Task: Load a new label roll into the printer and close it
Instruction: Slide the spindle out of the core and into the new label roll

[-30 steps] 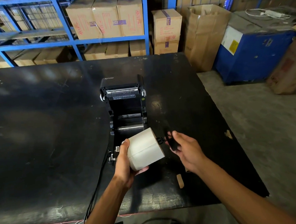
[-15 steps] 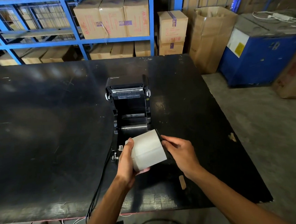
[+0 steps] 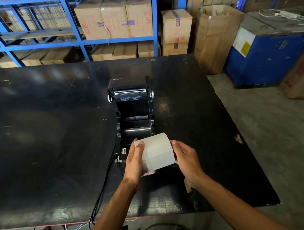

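A black label printer (image 3: 132, 105) stands on the dark table (image 3: 42, 139), its lid swung open and back, the empty roll bay facing up. Just in front of and above the bay's near end I hold a white label roll (image 3: 156, 152) on its side. My left hand (image 3: 135, 162) grips the roll's left end, thumb on top. My right hand (image 3: 186, 157) presses against the roll's right end, where a black holder piece was seen earlier; it is hidden now.
Black cables (image 3: 102, 192) run from the printer's near end over the table's front edge. Blue shelving (image 3: 78, 30) with cardboard boxes stands behind the table. A blue machine (image 3: 265, 54) and open cartons sit to the right on the concrete floor.
My right hand, which held a black holder piece apart from the roll, has moved left onto the roll's right end. The roll has stayed in my left hand.
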`<action>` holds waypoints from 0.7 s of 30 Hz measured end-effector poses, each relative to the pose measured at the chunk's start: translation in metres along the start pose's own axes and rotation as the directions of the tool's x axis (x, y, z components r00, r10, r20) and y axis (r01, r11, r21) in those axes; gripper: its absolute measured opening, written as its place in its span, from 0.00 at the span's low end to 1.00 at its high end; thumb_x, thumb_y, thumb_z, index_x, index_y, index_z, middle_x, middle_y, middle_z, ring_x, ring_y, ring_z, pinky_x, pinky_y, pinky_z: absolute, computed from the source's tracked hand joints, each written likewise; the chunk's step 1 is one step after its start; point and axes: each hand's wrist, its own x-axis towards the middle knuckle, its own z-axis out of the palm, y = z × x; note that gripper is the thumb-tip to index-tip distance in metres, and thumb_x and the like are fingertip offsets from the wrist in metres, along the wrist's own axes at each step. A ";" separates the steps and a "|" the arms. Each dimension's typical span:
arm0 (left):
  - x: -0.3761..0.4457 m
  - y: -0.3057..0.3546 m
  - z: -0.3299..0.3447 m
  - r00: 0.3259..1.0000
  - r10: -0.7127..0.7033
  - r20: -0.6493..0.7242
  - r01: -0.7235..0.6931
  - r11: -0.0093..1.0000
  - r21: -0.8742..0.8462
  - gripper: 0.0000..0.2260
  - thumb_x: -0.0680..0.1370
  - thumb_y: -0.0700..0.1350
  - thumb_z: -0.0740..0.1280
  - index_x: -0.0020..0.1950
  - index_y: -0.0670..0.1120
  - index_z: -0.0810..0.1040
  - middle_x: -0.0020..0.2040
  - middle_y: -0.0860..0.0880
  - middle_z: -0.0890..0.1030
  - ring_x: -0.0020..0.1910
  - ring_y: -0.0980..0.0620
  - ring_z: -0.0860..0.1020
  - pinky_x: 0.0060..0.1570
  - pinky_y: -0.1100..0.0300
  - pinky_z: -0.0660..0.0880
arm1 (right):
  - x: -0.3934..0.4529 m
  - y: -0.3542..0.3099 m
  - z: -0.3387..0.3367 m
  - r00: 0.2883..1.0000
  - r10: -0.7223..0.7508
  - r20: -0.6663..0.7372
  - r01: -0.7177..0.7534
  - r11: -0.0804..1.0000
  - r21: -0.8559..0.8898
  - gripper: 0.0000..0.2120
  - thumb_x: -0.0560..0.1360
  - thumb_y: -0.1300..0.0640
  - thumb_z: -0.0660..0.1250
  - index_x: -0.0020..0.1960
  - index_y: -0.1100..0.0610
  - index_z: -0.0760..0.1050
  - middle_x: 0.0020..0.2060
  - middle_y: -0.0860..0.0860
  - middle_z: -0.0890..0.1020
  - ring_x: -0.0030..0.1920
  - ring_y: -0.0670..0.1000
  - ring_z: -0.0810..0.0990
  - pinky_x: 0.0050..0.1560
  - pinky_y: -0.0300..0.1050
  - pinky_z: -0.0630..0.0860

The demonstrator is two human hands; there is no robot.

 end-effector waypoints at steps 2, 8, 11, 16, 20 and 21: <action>-0.002 0.003 0.005 1.000 0.022 -0.004 -0.022 0.999 0.037 0.17 0.69 0.69 0.62 0.55 0.68 0.76 0.53 0.51 0.82 0.52 0.46 0.83 0.36 0.51 0.83 | -0.002 -0.001 0.001 0.998 0.057 -0.001 -0.057 0.996 0.070 0.15 0.79 0.39 0.56 0.44 0.39 0.80 0.41 0.41 0.85 0.45 0.42 0.84 0.44 0.41 0.80; -0.007 0.018 0.031 0.998 0.059 -0.018 -0.055 0.983 0.174 0.27 0.71 0.65 0.65 0.69 0.65 0.66 0.54 0.54 0.81 0.49 0.53 0.82 0.30 0.56 0.82 | 0.002 -0.003 -0.008 0.978 0.203 -0.053 -0.172 0.920 0.353 0.14 0.72 0.42 0.70 0.51 0.51 0.79 0.51 0.53 0.83 0.55 0.53 0.81 0.43 0.53 0.83; -0.003 0.028 0.043 0.998 0.061 0.033 -0.068 0.964 0.257 0.35 0.69 0.67 0.68 0.74 0.60 0.65 0.59 0.50 0.79 0.52 0.51 0.82 0.32 0.53 0.84 | 0.007 -0.004 -0.023 0.970 0.244 -0.010 -0.213 0.866 0.453 0.16 0.72 0.44 0.71 0.54 0.53 0.79 0.53 0.56 0.82 0.57 0.56 0.81 0.45 0.57 0.83; 0.010 0.047 0.042 0.981 0.001 0.196 -0.007 0.999 0.032 0.23 0.74 0.70 0.60 0.66 0.67 0.75 0.52 0.58 0.87 0.52 0.51 0.86 0.39 0.55 0.83 | 0.020 -0.003 -0.061 0.956 0.283 0.084 -0.256 0.652 0.714 0.22 0.70 0.44 0.72 0.58 0.55 0.78 0.59 0.60 0.78 0.60 0.63 0.78 0.53 0.69 0.78; 0.027 0.016 0.058 0.998 0.035 0.051 -0.040 0.993 0.111 0.15 0.84 0.53 0.59 0.68 0.53 0.75 0.52 0.48 0.84 0.47 0.49 0.84 0.39 0.57 0.81 | 0.027 -0.002 -0.091 0.977 0.187 0.106 -0.198 0.590 0.783 0.21 0.74 0.43 0.69 0.62 0.53 0.77 0.64 0.60 0.75 0.63 0.65 0.76 0.54 0.69 0.77; 0.028 0.002 0.064 0.998 0.043 0.039 -0.051 0.971 0.234 0.14 0.84 0.48 0.61 0.68 0.48 0.75 0.50 0.48 0.82 0.44 0.50 0.83 0.37 0.59 0.80 | 0.028 -0.002 -0.097 0.980 0.172 0.097 -0.181 0.588 0.788 0.22 0.73 0.42 0.70 0.63 0.53 0.77 0.65 0.60 0.75 0.62 0.65 0.77 0.53 0.68 0.77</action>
